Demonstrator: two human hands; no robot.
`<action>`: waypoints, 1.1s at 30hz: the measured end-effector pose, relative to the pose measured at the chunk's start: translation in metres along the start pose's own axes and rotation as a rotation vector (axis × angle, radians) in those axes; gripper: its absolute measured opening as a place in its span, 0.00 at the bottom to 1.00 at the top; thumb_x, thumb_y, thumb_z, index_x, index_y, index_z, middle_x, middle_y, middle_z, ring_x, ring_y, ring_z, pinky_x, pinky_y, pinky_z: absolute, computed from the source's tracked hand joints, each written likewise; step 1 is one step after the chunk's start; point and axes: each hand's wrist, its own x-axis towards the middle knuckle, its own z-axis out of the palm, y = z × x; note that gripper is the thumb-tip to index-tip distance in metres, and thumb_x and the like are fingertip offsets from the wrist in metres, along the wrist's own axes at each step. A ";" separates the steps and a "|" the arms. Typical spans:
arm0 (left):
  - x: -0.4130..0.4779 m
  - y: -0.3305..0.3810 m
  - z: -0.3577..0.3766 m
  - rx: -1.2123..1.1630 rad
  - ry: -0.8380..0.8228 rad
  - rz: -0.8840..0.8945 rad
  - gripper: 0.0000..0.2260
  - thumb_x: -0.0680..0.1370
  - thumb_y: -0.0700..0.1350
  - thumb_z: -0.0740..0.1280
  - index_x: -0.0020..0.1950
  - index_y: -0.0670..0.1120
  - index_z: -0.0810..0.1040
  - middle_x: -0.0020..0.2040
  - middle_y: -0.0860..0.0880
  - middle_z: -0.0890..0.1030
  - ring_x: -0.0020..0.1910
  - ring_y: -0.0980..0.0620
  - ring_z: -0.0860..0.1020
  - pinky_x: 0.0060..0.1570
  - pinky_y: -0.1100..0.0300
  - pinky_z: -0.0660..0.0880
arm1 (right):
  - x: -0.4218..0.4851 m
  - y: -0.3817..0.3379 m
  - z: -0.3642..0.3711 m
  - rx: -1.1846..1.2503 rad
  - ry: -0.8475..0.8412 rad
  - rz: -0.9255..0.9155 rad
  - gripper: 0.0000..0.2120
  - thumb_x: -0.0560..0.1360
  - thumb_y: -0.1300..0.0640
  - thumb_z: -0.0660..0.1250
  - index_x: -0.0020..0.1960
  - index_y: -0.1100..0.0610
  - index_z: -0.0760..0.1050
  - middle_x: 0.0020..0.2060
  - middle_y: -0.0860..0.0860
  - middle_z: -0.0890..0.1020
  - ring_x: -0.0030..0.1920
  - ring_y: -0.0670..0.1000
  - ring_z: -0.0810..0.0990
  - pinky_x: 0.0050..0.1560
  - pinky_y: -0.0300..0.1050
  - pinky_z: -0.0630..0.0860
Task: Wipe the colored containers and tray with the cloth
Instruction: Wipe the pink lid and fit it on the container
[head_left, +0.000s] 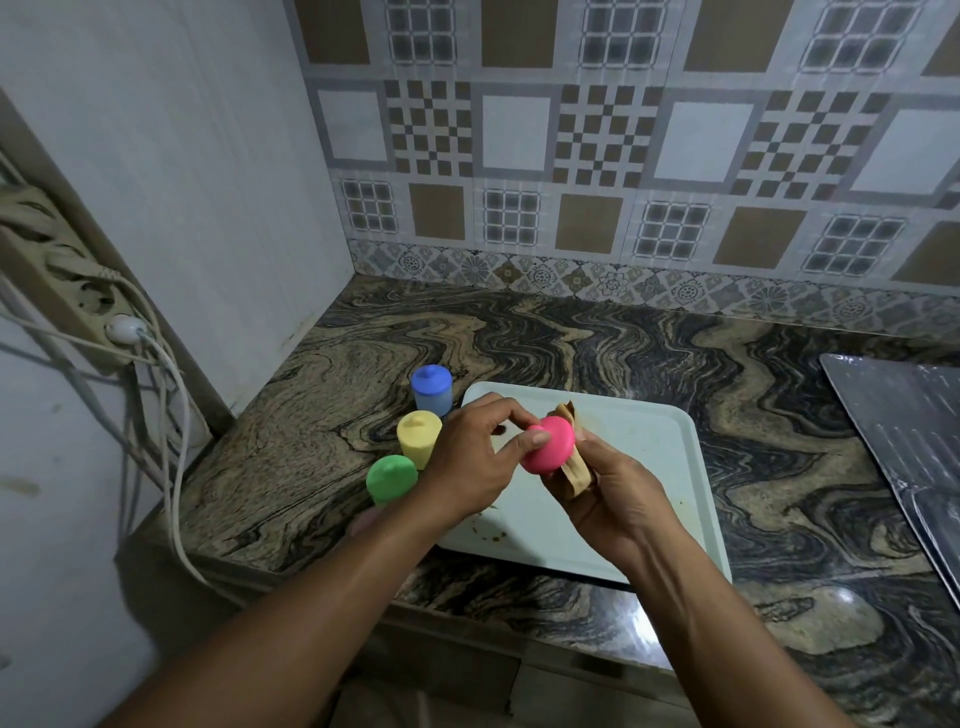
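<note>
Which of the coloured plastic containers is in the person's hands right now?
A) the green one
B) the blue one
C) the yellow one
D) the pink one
D: the pink plastic container is held between the left hand and the right hand, against the tan cloth.

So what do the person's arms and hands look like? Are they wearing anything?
Both are bare. The left hand and right hand have no gloves, rings or wristbands that show, and the left forearm and right forearm show no sleeves down to the picture's edge.
</note>
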 end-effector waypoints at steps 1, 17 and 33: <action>0.000 0.001 0.001 0.002 0.022 0.012 0.10 0.76 0.52 0.71 0.49 0.46 0.83 0.48 0.54 0.83 0.52 0.55 0.81 0.51 0.50 0.79 | 0.000 0.001 0.000 0.005 0.007 0.004 0.10 0.79 0.67 0.63 0.55 0.62 0.82 0.43 0.57 0.86 0.35 0.50 0.82 0.34 0.41 0.80; 0.005 0.003 0.017 -0.409 0.319 -0.574 0.12 0.76 0.53 0.72 0.38 0.46 0.80 0.35 0.48 0.83 0.38 0.50 0.80 0.48 0.46 0.81 | 0.001 0.019 -0.003 -0.998 -0.132 -0.645 0.12 0.80 0.68 0.63 0.55 0.58 0.83 0.41 0.51 0.87 0.40 0.46 0.84 0.42 0.39 0.78; -0.046 -0.022 -0.035 0.149 0.396 -0.316 0.05 0.80 0.47 0.69 0.45 0.48 0.76 0.43 0.53 0.80 0.42 0.53 0.77 0.40 0.59 0.68 | 0.020 0.014 -0.001 -1.673 -0.219 -0.762 0.06 0.78 0.56 0.68 0.49 0.51 0.84 0.41 0.49 0.84 0.42 0.53 0.82 0.41 0.51 0.79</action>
